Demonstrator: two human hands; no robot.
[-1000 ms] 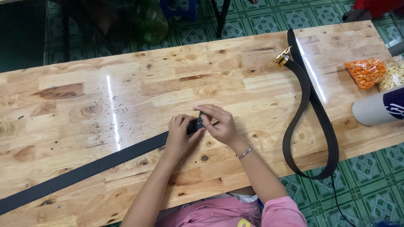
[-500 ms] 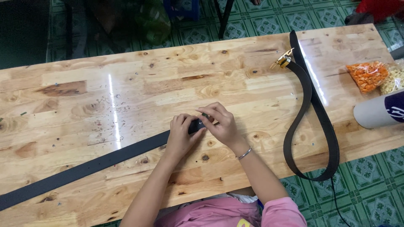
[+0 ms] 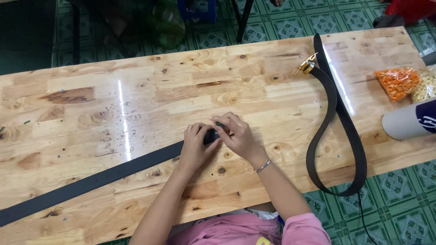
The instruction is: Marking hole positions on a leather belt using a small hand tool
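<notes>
While you look down in the head view, a clear bag of orange snacks [image 3: 398, 82] and a paler bag [image 3: 426, 88] sit at the table's [image 3: 136, 104] far right, grey cylinder [image 3: 408, 120] just below them. Your left hand [image 3: 196, 147] and right hand [image 3: 237, 135] pinch the end of the long black belt [image 3: 91, 181] (buckle hidden). A second looped belt [image 3: 336, 122] lies apart, right.

- Long pale wooden table [image 3: 136, 90]: glossy, varnished, knotty.
- Flat black leather-like belt strap [image 3: 91, 181]: matt, smooth.
- Small gold metal buckle [image 3: 305, 67]: shiny.
</notes>
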